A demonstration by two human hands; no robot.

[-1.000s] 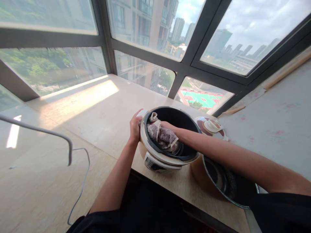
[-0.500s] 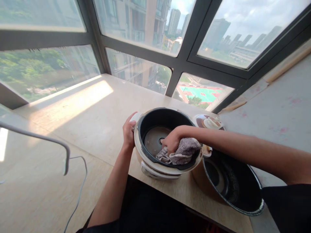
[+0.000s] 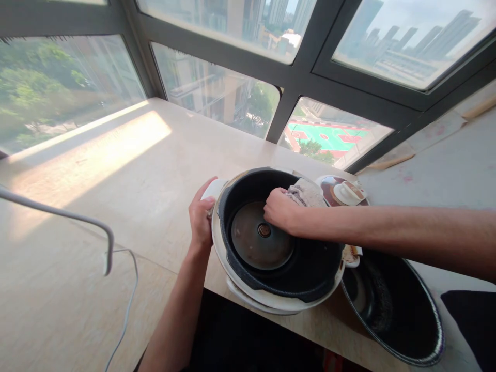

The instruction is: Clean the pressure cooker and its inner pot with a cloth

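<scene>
A white electric pressure cooker (image 3: 220,248) with a dark inner wall stands at the counter's front edge, its lid off. Inside, a round metal heating plate (image 3: 248,248) with a small central button shows at the bottom. My left hand (image 3: 200,212) grips the white side handle (image 3: 214,190), thumb on top. My right hand (image 3: 282,209) is closed on a greyish cloth (image 3: 308,192) inside the cooker, against the far right of its wall. Part of the cloth is hidden behind the hand and forearm.
A black inner pot (image 3: 399,310) lies tilted to the right of the cooker. Behind it, by the wall, sits a brown and white lid (image 3: 349,192). A grey cable (image 3: 77,214) hangs at the left over the pale counter (image 3: 163,155). Window frames rise behind.
My right hand and the cloth have moved from the near right side of the cooker to its far side, uncovering the heating plate. The left hand keeps its hold; the view has tilted down slightly.
</scene>
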